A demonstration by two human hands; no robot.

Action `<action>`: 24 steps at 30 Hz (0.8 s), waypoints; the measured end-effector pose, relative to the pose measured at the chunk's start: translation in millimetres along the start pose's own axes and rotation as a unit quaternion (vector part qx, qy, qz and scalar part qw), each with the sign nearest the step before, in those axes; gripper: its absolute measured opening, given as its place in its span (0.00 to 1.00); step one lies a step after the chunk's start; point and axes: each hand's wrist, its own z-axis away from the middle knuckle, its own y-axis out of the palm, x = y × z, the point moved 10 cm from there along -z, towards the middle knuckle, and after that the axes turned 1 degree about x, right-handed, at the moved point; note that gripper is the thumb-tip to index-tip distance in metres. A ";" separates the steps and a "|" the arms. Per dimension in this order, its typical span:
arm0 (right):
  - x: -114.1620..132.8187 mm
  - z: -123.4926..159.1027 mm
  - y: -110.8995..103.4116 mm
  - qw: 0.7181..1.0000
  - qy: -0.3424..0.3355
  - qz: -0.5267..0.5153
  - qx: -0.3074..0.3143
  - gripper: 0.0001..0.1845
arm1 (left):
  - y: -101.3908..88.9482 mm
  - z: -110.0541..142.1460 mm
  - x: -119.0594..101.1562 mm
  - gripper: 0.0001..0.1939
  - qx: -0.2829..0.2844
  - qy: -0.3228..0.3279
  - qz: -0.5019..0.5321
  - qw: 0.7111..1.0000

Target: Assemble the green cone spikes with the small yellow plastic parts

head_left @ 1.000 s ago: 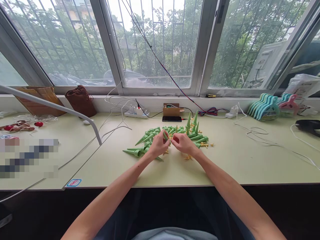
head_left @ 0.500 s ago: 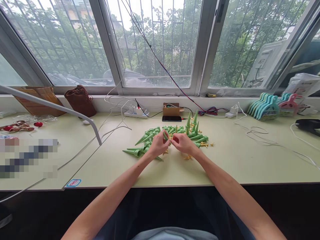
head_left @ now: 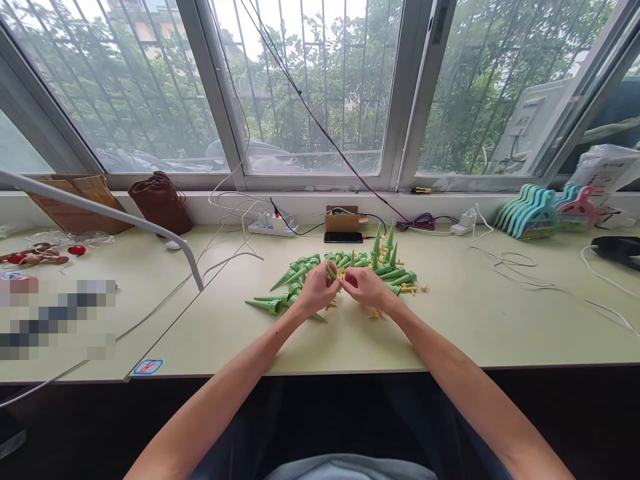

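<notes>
My left hand [head_left: 320, 288] is closed around a green plastic spike [head_left: 331, 272], whose tapered end shows above the fingers. Fingertips of my right hand [head_left: 367, 285] pinch right beside it, on what looks like a small yellow plastic piece [head_left: 341, 279], mostly covered by the fingers. Behind both hands lies a pile of similar green spikes [head_left: 300, 268], and a few stand upright [head_left: 376, 248] at the pile's back right. Small yellow pieces [head_left: 376, 313] are scattered under and beside my right wrist, with more yellow parts [head_left: 409, 289] to the right.
A phone [head_left: 343, 237] lies behind the pile, before a small cardboard box [head_left: 342, 219]. Power strip [head_left: 273, 228] and cables run along the back. Teal hangers [head_left: 529, 213] stand at right. A brown pouch [head_left: 160, 203] and a white curved tube [head_left: 150, 223] are at left.
Both hands keep almost the same place; the right fingertips have shifted very slightly against the left. Nothing else has visibly moved.
</notes>
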 end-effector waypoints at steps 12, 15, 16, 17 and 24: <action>3.0 0.8 -1.2 1.000 -0.006 0.004 0.001 0.14 | 0.4 -0.6 0.5 0.06 0.003 0.002 0.004 1.000; 3.2 0.8 -0.6 1.000 -0.007 0.004 0.003 0.14 | 0.5 -0.5 0.2 0.06 0.005 0.005 -0.001 1.000; 3.2 0.8 -0.5 1.000 -0.006 0.005 0.003 0.14 | 0.5 -0.5 0.2 0.06 0.005 0.006 -0.002 1.000; 3.1 0.8 -0.3 1.000 -0.005 0.005 0.004 0.14 | 0.6 -0.5 0.2 0.06 0.005 0.006 -0.003 1.000; 2.7 0.5 0.7 1.000 -0.002 0.010 0.012 0.15 | 1.2 -0.7 0.8 0.06 0.007 0.015 -0.007 1.000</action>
